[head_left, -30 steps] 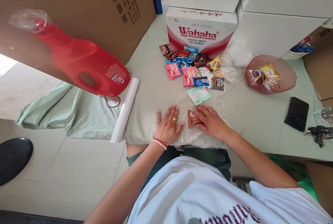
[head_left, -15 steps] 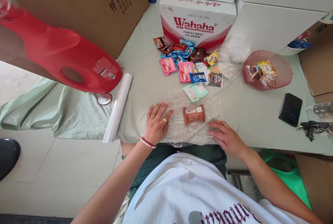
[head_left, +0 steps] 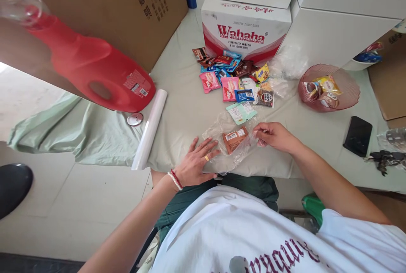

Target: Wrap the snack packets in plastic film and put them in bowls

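Note:
A brown wrapped snack (head_left: 235, 139) lies on a thin sheet of clear plastic wrap (head_left: 242, 157) near the table's front edge. My right hand (head_left: 269, 136) pinches the sheet's right side, bunched between the fingers and lifted slightly. My left hand (head_left: 199, 161) lies with fingers spread on the sheet's left part, beside the snack and holding nothing. Just beyond the snack is a pale green packet (head_left: 241, 113). Behind it sits a heap of small snack packets, with a pink one (head_left: 230, 88) and a blue one (head_left: 244, 95) at its front.
On the left are a roll of plastic wrap (head_left: 149, 130), a round badge-like disc (head_left: 135, 119) and a big red bottle (head_left: 104, 74). A Wahaha carton (head_left: 245, 31) stands at the back. Rightward are a pink bowl (head_left: 349, 91) with several packets, a black phone (head_left: 357, 136) and keys (head_left: 382, 156).
My right hand has closed on the plastic sheet's right side and drawn it inward, wrinkling it. The brown snack has tilted slightly. My left hand has shifted a little toward the table's front edge.

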The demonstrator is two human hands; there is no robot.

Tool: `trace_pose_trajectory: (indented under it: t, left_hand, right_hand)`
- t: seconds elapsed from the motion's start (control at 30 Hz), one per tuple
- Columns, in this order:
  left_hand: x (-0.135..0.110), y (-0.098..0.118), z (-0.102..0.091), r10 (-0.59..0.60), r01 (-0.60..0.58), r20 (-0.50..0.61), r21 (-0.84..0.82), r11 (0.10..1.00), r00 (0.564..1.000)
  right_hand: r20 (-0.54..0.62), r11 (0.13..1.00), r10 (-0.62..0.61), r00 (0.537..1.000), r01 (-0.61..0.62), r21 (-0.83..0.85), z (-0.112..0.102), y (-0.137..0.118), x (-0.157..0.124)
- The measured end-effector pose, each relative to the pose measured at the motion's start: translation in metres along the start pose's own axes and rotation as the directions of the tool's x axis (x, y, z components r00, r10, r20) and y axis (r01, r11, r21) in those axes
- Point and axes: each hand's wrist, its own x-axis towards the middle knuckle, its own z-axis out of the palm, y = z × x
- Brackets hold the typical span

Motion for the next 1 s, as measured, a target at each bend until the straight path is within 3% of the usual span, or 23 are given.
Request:
trace_pose_trajectory:
  t: [0.17, 0.27, 0.43, 0.53, 0.6, 0.7, 0.77, 0.87, 0.93, 1.0]
  left_hand:
    - [0.006, 0.009, 0.01, -0.033, 0.025, -0.16, -0.054, 0.998, 0.987]
    - [0.01, 0.004, 0.009, -0.172, 0.123, -0.221, -0.221, 0.967, 0.96]
    - [0.021, -0.008, 0.009, -0.443, 0.296, -0.292, -0.434, 0.851, 0.847]
    - [0.028, -0.01, 0.012, -0.542, 0.387, -0.383, -0.412, 0.825, 0.748]
    - [0.034, -0.01, 0.015, -0.573, 0.459, -0.457, -0.343, 0.82, 0.681]
    - [0.041, -0.01, 0.017, -0.586, 0.556, -0.537, -0.241, 0.795, 0.606]
    - [0.044, -0.01, 0.019, -0.599, 0.598, -0.553, -0.212, 0.773, 0.579]
    - [0.046, -0.011, 0.02, -0.609, 0.618, -0.557, -0.204, 0.759, 0.565]
    - [0.045, -0.011, 0.021, -0.602, 0.612, -0.559, -0.199, 0.765, 0.571]
    - [0.044, -0.01, 0.021, -0.592, 0.603, -0.559, -0.194, 0.774, 0.58]
  right_hand:
    - [-0.019, 0.999, 0.044, 0.999, -0.044, 0.009, -0.002, 0.003, 0.003]
    - [-0.005, 0.999, 0.032, 0.999, -0.032, -0.02, -0.005, 0.01, 0.0]
    - [0.026, 0.999, 0.049, 0.998, -0.048, -0.013, -0.011, 0.019, -0.004]
    - [-0.016, 0.982, 0.032, 0.999, -0.035, -0.183, -0.021, 0.021, -0.002]
    - [-0.124, 0.894, -0.018, 0.992, -0.04, -0.447, -0.03, 0.017, 0.002]
    - [-0.23, 0.673, -0.185, 0.955, -0.047, -0.738, -0.037, -0.003, 0.016]
    - [-0.145, 0.581, -0.324, 0.935, 0.075, -0.81, -0.031, -0.021, 0.03]
    - [0.112, 0.424, -0.502, 0.858, 0.357, -0.832, -0.007, -0.048, 0.058]
    - [0.248, 0.323, -0.536, 0.807, 0.467, -0.824, 0.014, -0.061, 0.078]
    - [0.34, 0.254, -0.506, 0.793, 0.514, -0.819, 0.033, -0.07, 0.097]
